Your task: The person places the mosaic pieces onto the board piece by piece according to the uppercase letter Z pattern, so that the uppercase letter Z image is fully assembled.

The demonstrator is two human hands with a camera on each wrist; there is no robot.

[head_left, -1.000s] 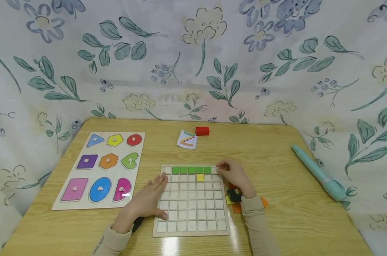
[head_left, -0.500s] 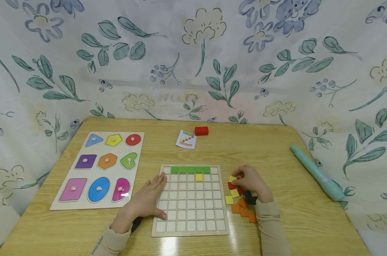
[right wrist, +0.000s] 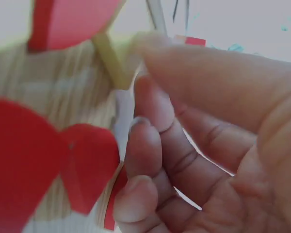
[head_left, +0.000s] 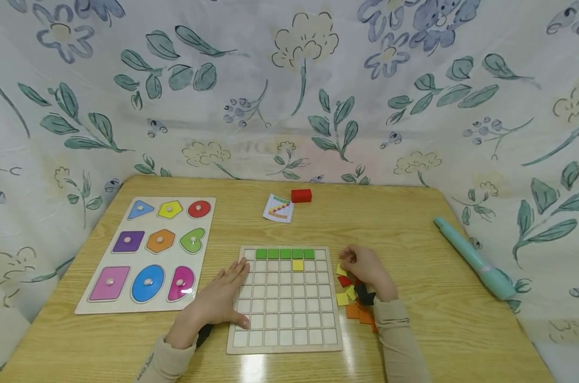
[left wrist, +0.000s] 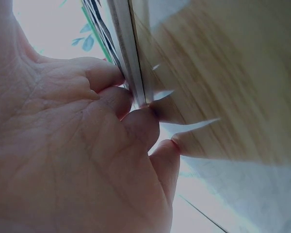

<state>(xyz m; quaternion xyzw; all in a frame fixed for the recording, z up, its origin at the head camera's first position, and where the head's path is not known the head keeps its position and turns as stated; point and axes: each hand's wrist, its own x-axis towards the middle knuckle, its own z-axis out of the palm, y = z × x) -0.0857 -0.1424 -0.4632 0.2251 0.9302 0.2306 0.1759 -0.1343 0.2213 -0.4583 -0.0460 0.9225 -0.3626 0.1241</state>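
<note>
From where I stand, the grid board (head_left: 271,322) is the middle of everything. The person's left hand (head_left: 216,302) lies spread along its left side, thumb resting on the squares, holding nothing; that flat brace looks right for keeping it from sliding.

Just off the board's right side, the right hand (head_left: 370,268) seems to have thumb and forefinger pinched on a loose yellow tile (head_left: 340,271), though the tips are blurred up close. A red tile (head_left: 344,281) lies just beside it, with orange tiles (head_left: 365,317) nearer the person, all crowded together. I'd take the yellow one by opposite edges and lift straight up, so its neighbours aren't dragged along.

On the board, green tiles (head_left: 285,254) line the far row, with one placed yellow tile (head_left: 297,265) below. Any piece would best go down level, square to the grooves, without nudging those. Beyond the board lies a small pattern card (head_left: 278,208), handy for checking.
</note>
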